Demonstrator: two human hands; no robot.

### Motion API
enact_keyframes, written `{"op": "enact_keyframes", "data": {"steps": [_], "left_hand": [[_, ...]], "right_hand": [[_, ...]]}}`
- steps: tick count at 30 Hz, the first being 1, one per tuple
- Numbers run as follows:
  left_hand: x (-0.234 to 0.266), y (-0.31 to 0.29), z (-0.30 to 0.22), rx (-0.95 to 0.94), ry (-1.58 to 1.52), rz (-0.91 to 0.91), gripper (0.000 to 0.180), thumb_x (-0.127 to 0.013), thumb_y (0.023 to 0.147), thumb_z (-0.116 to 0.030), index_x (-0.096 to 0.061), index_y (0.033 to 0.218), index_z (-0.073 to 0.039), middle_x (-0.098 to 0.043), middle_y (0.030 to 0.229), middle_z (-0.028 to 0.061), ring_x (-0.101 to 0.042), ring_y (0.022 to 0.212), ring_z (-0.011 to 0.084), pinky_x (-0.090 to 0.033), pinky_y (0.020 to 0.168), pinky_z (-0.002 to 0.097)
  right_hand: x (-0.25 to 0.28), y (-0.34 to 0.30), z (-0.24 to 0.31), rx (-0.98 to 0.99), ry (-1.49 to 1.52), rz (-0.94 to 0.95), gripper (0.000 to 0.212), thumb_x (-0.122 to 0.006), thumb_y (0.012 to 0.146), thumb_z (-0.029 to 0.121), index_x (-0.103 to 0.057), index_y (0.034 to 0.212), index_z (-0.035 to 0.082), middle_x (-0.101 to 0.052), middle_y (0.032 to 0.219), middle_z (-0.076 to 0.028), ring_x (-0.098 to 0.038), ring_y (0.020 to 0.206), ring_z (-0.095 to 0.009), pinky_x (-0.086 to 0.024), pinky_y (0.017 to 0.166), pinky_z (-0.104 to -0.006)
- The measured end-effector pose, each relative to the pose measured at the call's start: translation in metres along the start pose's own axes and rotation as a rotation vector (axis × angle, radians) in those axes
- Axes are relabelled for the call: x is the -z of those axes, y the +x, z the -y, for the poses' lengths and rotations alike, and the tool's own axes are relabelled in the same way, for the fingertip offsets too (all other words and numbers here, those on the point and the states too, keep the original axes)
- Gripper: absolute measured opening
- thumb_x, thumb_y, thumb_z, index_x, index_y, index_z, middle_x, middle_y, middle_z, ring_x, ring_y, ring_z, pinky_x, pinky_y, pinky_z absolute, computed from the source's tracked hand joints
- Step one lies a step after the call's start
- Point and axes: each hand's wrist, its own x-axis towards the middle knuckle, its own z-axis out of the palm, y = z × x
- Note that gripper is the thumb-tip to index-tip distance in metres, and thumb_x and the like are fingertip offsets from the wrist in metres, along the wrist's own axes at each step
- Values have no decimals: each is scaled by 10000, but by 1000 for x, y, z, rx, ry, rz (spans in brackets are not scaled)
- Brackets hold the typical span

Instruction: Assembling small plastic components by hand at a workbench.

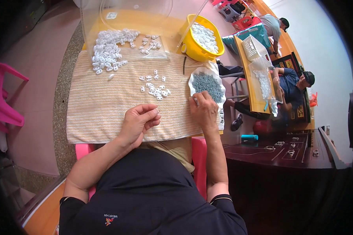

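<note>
Left hand [140, 120] over the towel [100, 113] near the table's [174, 55] front edge: thumb and forefinger pinching what seems a small white piece, mostly hidden; a tip grip probably suits something so tiny. Right hand [205, 111] at the right edge, fingers bent down into the near side of the grey-blue pieces [207, 84]; cannot tell if they pinch any. White liner [221, 111] beneath presumably stops scatter. Loose two-holed white pieces [157, 93] lie mid-towel, within easy reach. Clear bin [149, 21], far-left corner, holds more; yellow basket [189, 44], far-right corner.
</note>
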Motion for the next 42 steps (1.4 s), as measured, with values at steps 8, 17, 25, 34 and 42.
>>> {"op": "enact_keyframes", "data": {"steps": [8, 17, 25, 34, 42], "left_hand": [[0, 0, 0, 3, -9, -8, 129, -646, 889, -60, -622, 1006, -8, -647, 856, 64, -645, 770, 135, -563, 722, 262], [0, -1, -1, 4, -4, -7, 140, -646, 889, -59, -620, 1015, -3, -647, 859, 68, -646, 770, 136, -564, 721, 264], [-1, 0, 0, 11, -2, -2, 137, -644, 889, -57, -622, 1013, -3, -647, 862, 67, -646, 770, 131, -564, 720, 259], [0, 0, 1, 9, -2, -6, 142, -650, 888, -63, -622, 1014, -4, -645, 866, 65, -645, 766, 129, -563, 718, 259], [0, 0, 1, 7, 3, -2, 149, -654, 887, -68, -619, 1016, -4, -645, 866, 62, -643, 768, 126, -563, 723, 259]], "right_hand": [[-7, -1, -2, 42, 26, -37, 76, -643, 828, 108, -611, 800, 45, -589, 793, -114, -602, 679, -332, -475, 606, -419], [-6, 1, -3, -105, 134, -54, 91, -564, 908, 95, -590, 886, 10, -599, 868, -159, -598, 763, -378, -471, 660, -441], [-3, 0, -27, -123, 63, 16, 110, -554, 916, 141, -578, 890, 37, -601, 892, -157, -604, 798, -372, -478, 686, -463], [3, 2, -28, -13, 60, 48, 103, -551, 902, 103, -581, 876, 8, -615, 856, -184, -601, 811, -383, -474, 704, -449], [8, 5, -25, 5, 83, 70, 113, -573, 896, 102, -617, 909, -1, -622, 863, -184, -603, 800, -392, -477, 694, -435]]}}
